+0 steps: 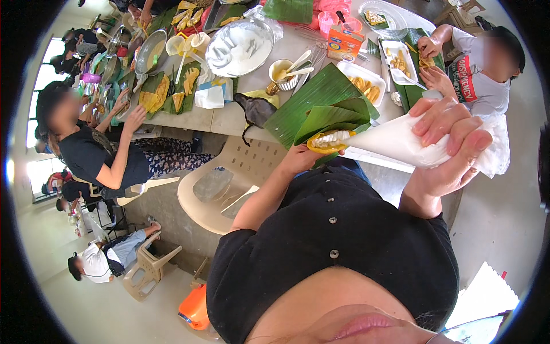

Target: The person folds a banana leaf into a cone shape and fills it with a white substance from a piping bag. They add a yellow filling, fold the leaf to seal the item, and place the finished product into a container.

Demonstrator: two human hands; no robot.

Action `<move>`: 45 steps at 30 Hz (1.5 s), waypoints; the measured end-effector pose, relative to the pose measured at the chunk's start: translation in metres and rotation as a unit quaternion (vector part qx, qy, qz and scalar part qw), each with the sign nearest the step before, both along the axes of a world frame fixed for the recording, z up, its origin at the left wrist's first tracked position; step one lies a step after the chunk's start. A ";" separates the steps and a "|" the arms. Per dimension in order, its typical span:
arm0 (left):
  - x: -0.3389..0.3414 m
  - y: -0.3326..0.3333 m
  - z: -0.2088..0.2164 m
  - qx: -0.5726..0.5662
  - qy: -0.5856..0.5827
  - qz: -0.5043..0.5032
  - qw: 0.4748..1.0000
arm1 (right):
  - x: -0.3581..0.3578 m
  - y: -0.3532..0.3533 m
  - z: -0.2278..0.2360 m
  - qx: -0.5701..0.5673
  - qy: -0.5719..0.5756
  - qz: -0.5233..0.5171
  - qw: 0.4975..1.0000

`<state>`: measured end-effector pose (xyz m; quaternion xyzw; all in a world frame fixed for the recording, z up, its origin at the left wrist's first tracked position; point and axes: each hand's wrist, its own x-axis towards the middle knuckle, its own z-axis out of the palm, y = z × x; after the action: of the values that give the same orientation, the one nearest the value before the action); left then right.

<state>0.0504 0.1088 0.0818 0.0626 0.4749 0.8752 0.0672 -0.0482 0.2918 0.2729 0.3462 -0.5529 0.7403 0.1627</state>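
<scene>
My right hand (450,140) is wrapped round a white piping bag (387,140), whose gathered end hangs out past my fingers. The bag's tip points left and meets a ridge of white cream (331,138). This cream lies inside a folded yellow wrap (314,143), which looks like a thin crepe. My left hand (299,160) holds the wrap from below, its fingers partly hidden. A folded piece of banana leaf (329,121) stands behind the wrap, in front of a larger banana leaf sheet (309,100) on the table.
Beyond the leaf are a white tray of yellow pieces (361,85), a cup with spoons (282,73), an orange box (345,45) and a large bowl (239,49). One person (481,74) works at right; another (103,143) stands left. A beige plastic chair (229,178) is close by.
</scene>
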 end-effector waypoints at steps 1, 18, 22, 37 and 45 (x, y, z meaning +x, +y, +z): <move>0.001 0.001 -0.001 -0.002 -0.009 0.006 1.000 | 0.000 0.000 0.000 -0.006 -0.004 -0.002 1.000; -0.010 0.008 0.024 0.078 -0.044 -0.001 0.996 | -0.025 0.021 -0.021 -0.136 -0.137 -0.023 0.981; -0.012 0.009 0.017 0.085 -0.029 -0.005 0.996 | -0.029 0.025 -0.018 -0.145 -0.137 -0.029 0.980; -0.022 0.014 0.023 0.117 -0.051 -0.002 0.992 | -0.037 0.031 -0.022 -0.116 -0.121 -0.035 0.985; -0.023 0.009 0.013 0.088 -0.036 -0.016 0.995 | -0.042 0.028 -0.028 -0.106 -0.117 -0.084 0.984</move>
<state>0.0276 0.1174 0.0945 0.0441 0.3922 0.9141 0.0931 -0.0904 0.3197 0.2450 0.1904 -0.5135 0.8140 0.1938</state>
